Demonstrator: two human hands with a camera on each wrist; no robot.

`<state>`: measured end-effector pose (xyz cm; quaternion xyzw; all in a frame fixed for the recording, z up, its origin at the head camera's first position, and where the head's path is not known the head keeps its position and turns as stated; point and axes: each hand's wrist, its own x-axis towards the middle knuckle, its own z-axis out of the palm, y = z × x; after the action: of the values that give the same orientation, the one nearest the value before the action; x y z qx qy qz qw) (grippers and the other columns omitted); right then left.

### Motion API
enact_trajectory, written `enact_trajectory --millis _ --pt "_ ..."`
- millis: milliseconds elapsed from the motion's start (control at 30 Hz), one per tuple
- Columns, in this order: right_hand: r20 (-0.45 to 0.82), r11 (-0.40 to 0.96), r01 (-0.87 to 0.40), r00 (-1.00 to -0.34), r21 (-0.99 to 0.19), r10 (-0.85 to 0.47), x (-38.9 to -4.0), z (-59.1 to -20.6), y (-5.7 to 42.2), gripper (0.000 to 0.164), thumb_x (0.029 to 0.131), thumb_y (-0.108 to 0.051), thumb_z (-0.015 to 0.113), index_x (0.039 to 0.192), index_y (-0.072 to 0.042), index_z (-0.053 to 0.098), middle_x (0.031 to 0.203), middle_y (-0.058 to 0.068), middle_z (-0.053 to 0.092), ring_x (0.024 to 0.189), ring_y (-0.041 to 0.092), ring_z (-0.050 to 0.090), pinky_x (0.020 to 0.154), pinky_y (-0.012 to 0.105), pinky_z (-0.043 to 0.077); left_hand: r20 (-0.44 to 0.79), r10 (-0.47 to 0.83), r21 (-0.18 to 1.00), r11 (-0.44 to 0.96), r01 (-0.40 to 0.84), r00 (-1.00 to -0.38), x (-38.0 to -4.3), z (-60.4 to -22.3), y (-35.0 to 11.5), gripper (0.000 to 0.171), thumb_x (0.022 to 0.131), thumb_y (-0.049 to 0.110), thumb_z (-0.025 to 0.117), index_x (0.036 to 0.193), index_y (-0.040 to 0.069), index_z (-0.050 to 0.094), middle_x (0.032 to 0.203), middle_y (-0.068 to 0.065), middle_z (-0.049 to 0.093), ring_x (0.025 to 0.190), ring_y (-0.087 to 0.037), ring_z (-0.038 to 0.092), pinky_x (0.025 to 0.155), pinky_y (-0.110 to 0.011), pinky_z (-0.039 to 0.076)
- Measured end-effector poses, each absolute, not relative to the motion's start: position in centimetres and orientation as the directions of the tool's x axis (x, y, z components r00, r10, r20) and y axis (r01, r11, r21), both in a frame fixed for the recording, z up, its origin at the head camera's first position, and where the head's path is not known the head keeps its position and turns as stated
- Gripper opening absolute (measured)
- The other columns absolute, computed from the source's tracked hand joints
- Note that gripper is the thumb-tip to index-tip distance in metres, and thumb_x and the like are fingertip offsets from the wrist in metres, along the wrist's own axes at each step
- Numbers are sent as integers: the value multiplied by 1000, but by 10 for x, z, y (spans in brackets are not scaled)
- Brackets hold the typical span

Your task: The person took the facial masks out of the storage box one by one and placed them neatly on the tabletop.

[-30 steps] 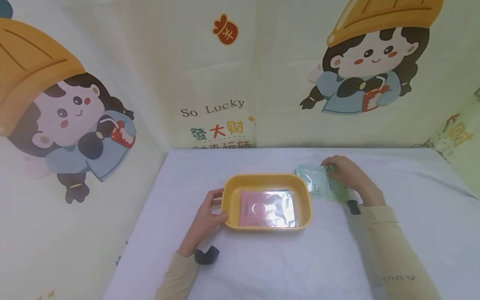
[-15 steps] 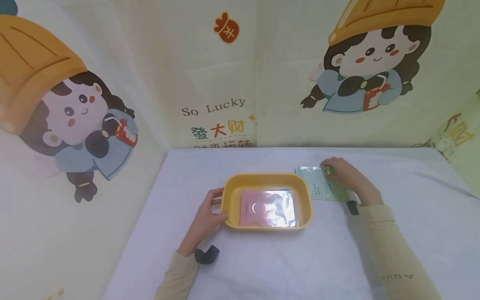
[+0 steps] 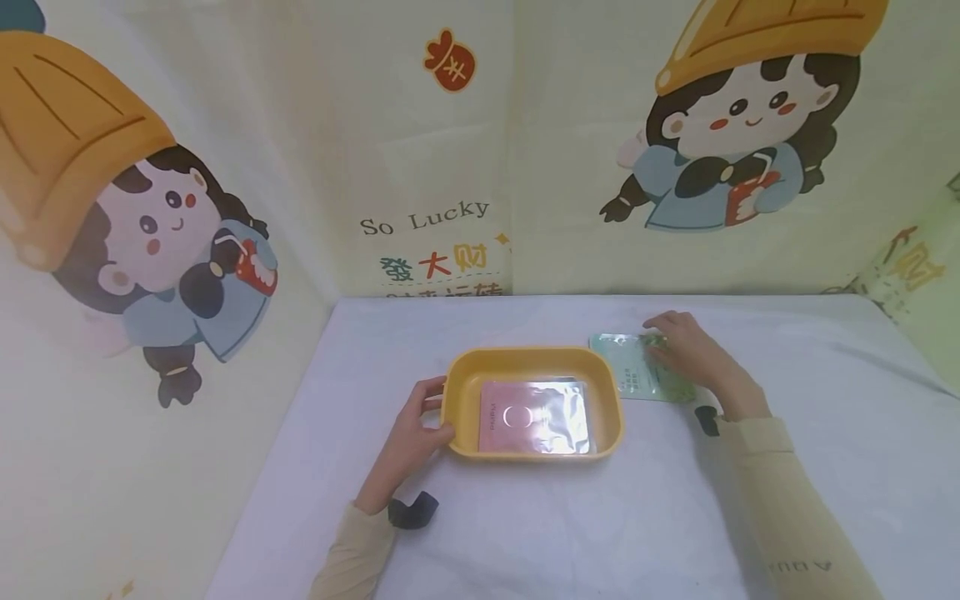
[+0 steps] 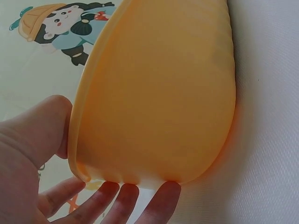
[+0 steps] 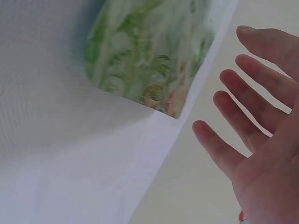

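Observation:
A yellow tray (image 3: pixel 540 358) stands on the table, with a glossy pink sachet (image 3: pixel 498 417) flat inside it. My left hand (image 3: pixel 411 437) holds the tray's left end. In the left wrist view, its thumb lies against the rim and its fingertips (image 4: pixel 164 193) touch the outer wall. A green sachet (image 3: pixel 633 362) with a plant print lies on the table beside the tray's back right corner. Over its right part hovers my right hand (image 3: pixel 688 354). The right wrist view shows those fingers spread and apart from the sachet, holding nothing.
The table (image 3: pixel 540 533) has a white cloth over it. A pale printed curtain (image 3: pixel 570 250) hangs behind it and at the left side. Dark objects (image 3: pixel 412 510) show at both wrists.
My right fingers have come off the green sachet and risen a little. The sachet lies flatter than before. The left hand and tray stay in place.

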<state>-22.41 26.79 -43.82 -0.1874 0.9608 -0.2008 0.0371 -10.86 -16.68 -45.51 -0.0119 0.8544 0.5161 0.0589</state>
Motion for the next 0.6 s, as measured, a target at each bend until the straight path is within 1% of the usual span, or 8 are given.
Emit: enact_trajectory --millis 167,300,500,600 --pt "14 853 -365 -922 -372 -388 -219 -430 263 44 95 -13 62 134 5 52 136 28 49 129 45 40 109 62 35 -108 35 877 473 -79 -994 -107 -454 -165 69 79 8 65 143 22 42 146 -3 48 128 -27 52 94 -44 55" --pt "8 854 -362 -922 -375 -387 -214 -424 258 47 96 -18 62 137 2 51 138 26 48 130 43 40 109 62 36 -98 36 879 472 -69 -995 -105 -454 -164 68 80 8 65 143 21 42 146 -4 48 128 -27 52 95 -43 55" --pt "1 818 -356 -917 -451 -399 -207 -416 251 52 96 -22 63 141 -2 48 143 23 45 134 43 38 110 64 34 -86 42 884 464 -57 -995 -104 -453 -162 69 79 7 65 142 20 43 144 -5 49 126 -27 53 93 -42 56" --pt "20 792 -374 -909 -482 -417 -203 -410 247 53 96 -23 64 141 -3 48 144 22 45 135 42 38 110 64 33 -92 38 883 465 -64 -995 -104 -453 -161 69 79 7 65 143 20 43 144 -5 49 127 -28 53 92 -42 56"
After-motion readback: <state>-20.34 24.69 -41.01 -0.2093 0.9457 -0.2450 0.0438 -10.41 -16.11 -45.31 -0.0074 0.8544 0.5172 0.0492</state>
